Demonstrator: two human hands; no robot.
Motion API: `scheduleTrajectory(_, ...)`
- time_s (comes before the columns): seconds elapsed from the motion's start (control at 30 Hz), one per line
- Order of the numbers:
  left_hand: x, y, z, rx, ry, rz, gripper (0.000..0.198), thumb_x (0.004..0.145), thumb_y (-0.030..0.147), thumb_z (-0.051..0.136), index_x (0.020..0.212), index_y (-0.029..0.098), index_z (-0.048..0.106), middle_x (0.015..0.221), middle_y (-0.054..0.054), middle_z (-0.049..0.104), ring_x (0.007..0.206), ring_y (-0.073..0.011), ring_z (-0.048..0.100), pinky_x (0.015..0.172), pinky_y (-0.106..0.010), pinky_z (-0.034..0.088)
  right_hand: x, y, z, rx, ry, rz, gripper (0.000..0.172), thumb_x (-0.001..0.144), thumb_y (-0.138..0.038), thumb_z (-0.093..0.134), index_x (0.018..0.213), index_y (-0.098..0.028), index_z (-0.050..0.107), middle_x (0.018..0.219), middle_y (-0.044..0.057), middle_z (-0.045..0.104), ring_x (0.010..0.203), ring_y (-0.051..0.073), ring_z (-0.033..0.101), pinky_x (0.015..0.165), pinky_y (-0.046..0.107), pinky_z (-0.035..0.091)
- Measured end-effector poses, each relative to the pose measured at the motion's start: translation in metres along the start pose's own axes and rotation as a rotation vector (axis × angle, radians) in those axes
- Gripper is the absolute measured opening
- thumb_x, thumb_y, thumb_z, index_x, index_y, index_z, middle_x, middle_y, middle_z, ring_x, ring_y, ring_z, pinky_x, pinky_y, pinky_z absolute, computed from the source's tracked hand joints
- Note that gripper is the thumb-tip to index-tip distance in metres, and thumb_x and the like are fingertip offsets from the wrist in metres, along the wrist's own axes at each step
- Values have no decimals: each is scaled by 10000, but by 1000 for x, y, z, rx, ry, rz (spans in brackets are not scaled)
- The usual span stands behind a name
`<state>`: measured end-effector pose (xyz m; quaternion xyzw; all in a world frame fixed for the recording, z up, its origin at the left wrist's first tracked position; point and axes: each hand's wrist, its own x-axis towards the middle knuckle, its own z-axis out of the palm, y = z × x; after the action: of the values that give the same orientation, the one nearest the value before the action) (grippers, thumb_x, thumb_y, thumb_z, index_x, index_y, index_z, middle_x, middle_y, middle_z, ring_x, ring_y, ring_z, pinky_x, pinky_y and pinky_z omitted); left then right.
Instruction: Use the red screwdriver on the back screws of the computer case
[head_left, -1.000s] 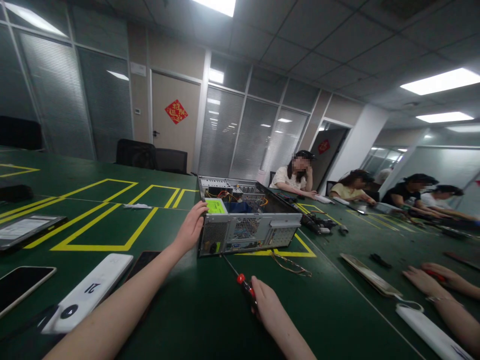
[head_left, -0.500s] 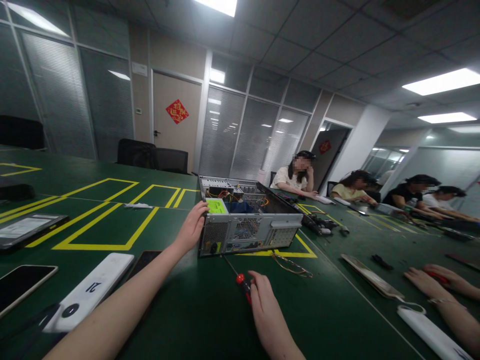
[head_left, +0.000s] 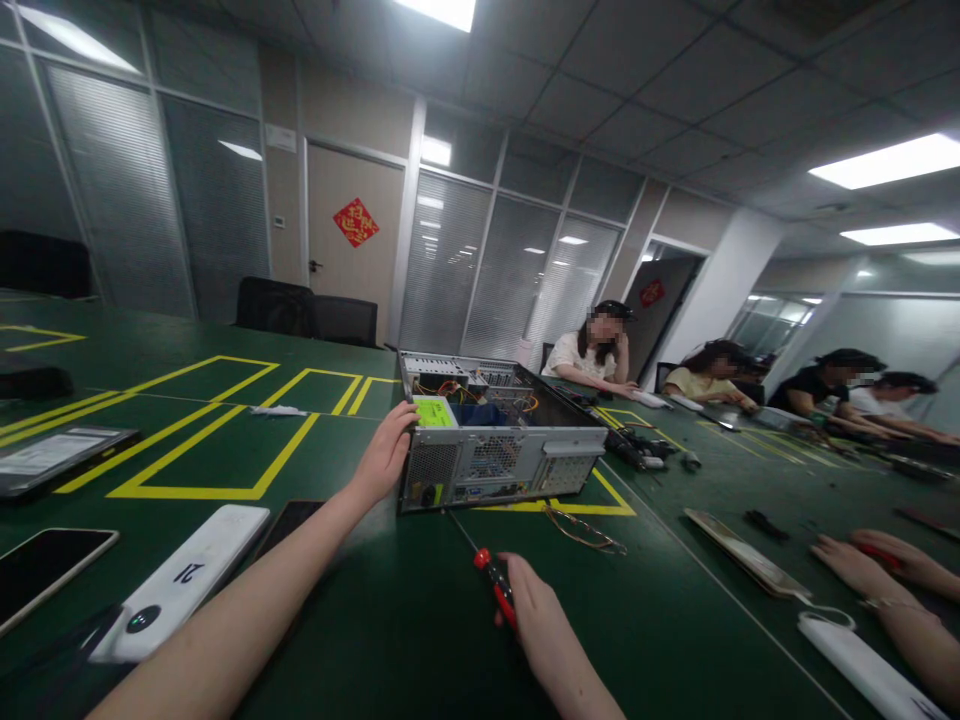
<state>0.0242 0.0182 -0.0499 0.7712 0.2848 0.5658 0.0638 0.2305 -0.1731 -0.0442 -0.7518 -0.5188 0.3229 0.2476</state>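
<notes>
An open grey computer case lies on its side on the green table, with wires and a green-labelled unit inside. My left hand grips the case's near left corner, fingers curled over its top edge. My right hand is closed round the red and black handle of a screwdriver. The screwdriver's thin shaft points toward the foot of the case's rear panel.
A white power bank and a phone lie at the left, a tablet further back. Thin-rimmed glasses sit right of the case. Another person's hands rest at the right near a phone. Several people sit along the far right.
My right hand has shifted slightly on the screwdriver handle, drawing back a little toward me. My left hand stays on the case corner.
</notes>
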Motion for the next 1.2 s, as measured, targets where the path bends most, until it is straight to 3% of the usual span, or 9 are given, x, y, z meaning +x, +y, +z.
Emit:
scheduleTrajectory(0.07, 0, 0, 0, 4, -3, -8, 335, 936, 328, 259, 1156, 192, 471, 1304, -102, 460, 1301, -211, 342, 1083, -461, 281, 0, 2, 0, -79, 49, -39, 495, 869, -402, 273, 1298, -184, 388, 804, 60, 621, 774, 216, 606, 673, 324, 450)
scheduleTrajectory(0.2, 0, 0, 0, 2, -4, -7, 343, 935, 336, 258, 1165, 195, 471, 1314, -101, 451, 1302, -214, 341, 1082, -464, 282, 0, 4, 0, -244, 235, -139, 641, 748, -304, 482, 1353, -209, 293, 1048, 75, 561, 824, 208, 600, 701, 315, 464)
scheduleTrajectory(0.37, 0, 0, 0, 2, -2, -5, 332, 936, 316, 262, 1164, 187, 467, 1312, -104, 451, 1303, -209, 337, 1086, -456, 278, 0, 4, -1, -238, 211, -157, 635, 721, -294, 510, 1326, -211, 338, 1245, 88, 459, 887, 194, 600, 732, 295, 481)
scheduleTrajectory(0.5, 0, 0, -1, -2, -5, -8, 329, 935, 309, 267, 1169, 187, 464, 1319, -102, 446, 1304, -210, 336, 1084, -450, 281, -1, 4, -3, -169, 108, -100, 439, 840, -401, 357, 1212, -192, 465, 1093, 88, 588, 949, 212, 592, 786, 321, 464)
scheduleTrajectory(0.6, 0, -1, -1, -2, -2, -8, 327, 934, 310, 273, 1165, 185, 467, 1317, -103, 448, 1302, -212, 339, 1085, -445, 282, -1, 3, -5, -143, 34, -72, 416, 891, -355, 208, 1119, -204, 522, 930, 70, 639, 869, 201, 615, 742, 318, 467)
scheduleTrajectory(0.67, -1, 0, -1, 1, -6, -11, 328, 934, 313, 271, 1163, 186, 469, 1317, -102, 447, 1301, -214, 340, 1083, -452, 283, -1, 3, -4, -151, 60, -49, 380, 863, -329, 322, 1189, -200, 467, 969, 72, 627, 864, 202, 614, 740, 316, 469)
scheduleTrajectory(0.83, 0, 0, 0, -7, -2, -7, 325, 934, 306, 271, 1166, 188, 465, 1316, -102, 446, 1302, -210, 339, 1085, -453, 280, 2, 2, -2, -158, 158, -91, 608, 731, -262, 540, 1303, -194, 343, 1098, 87, 551, 882, 205, 603, 756, 313, 477)
scheduleTrajectory(1.0, 1, -1, 0, -17, 1, 7, 315, 935, 296, 273, 1157, 184, 465, 1306, -103, 452, 1296, -205, 345, 1090, -442, 274, 3, 3, -1, -140, 135, -138, 415, 803, -338, 465, 1185, -175, 486, 1212, 97, 500, 1023, 204, 561, 854, 302, 451)
scheduleTrajectory(1.2, 0, 0, 0, 1, -6, -3, 319, 936, 304, 269, 1164, 195, 464, 1313, -97, 451, 1304, -210, 336, 1087, -456, 279, 5, 5, -1, -197, 41, -68, 331, 776, -259, 515, 1090, -175, 577, 1078, 80, 624, 1005, 218, 578, 877, 333, 443)
